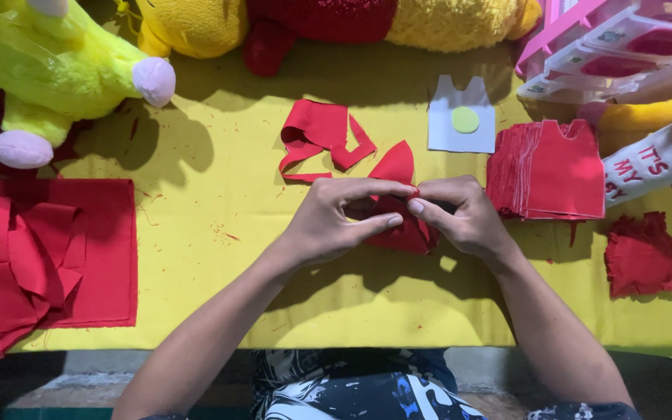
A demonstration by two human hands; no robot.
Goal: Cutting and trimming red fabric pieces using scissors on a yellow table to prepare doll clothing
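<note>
Both hands meet at the middle of a yellow cloth-covered table [219, 288]. My left hand [336, 222] and my right hand [460, 214] pinch the same piece of red felt [397, 167] between thumb and fingers, fingertips touching. Part of the felt is hidden under the hands. Just behind it lies a red felt offcut [316, 136] with a cut-out shape.
A stack of red vest-shaped felt pieces [550, 171] sits right of my hands, a white paper template with a yellow-green disc [462, 117] behind. Red fabric sheets [40, 257] lie at left, a red scrap [643, 255] at right. Plush toys [48, 62] and pink trays [624, 47] line the back.
</note>
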